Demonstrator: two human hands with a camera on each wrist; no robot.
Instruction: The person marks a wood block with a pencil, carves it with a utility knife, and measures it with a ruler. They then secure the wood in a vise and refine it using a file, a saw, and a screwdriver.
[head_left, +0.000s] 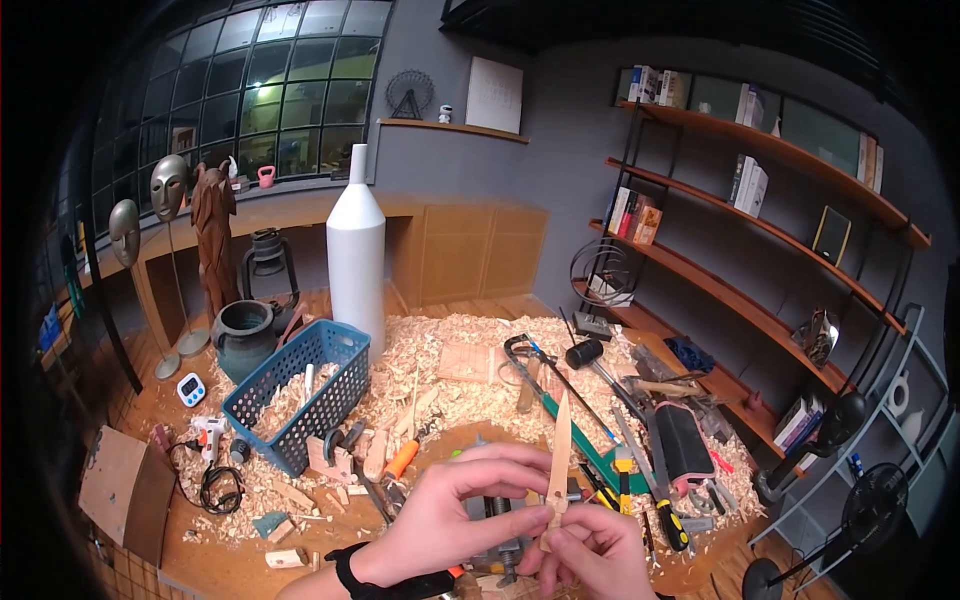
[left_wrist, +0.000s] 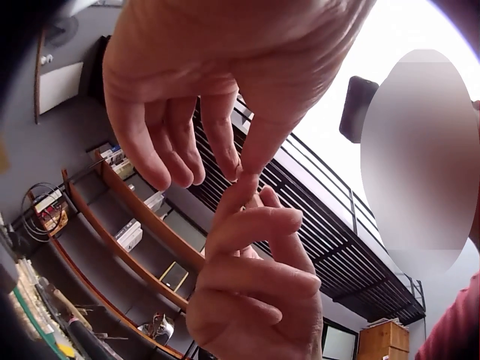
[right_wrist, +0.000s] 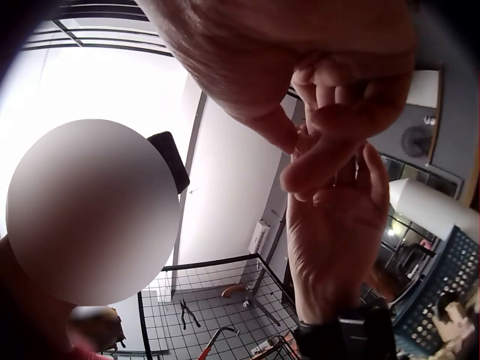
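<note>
In the head view a slim pointed piece of pale wood (head_left: 560, 450) stands upright, its tip up. The left hand (head_left: 465, 510) pinches its lower part between thumb and fingers. From the right, the right hand (head_left: 592, 555) grips the lower end, close against the left fingertips. Both wrist views show the left hand (left_wrist: 217, 82) and the right hand (right_wrist: 315, 67) meeting at the fingertips; the wood is mostly hidden there by the fingers.
Wood shavings (head_left: 450, 340) cover much of the table. A blue basket (head_left: 300, 400) and a white bottle (head_left: 356, 250) stand on the left. Saws, a black mallet (head_left: 584, 353), a glue gun (head_left: 209, 435) and several other tools lie around. A clamp (head_left: 505, 560) is below the hands.
</note>
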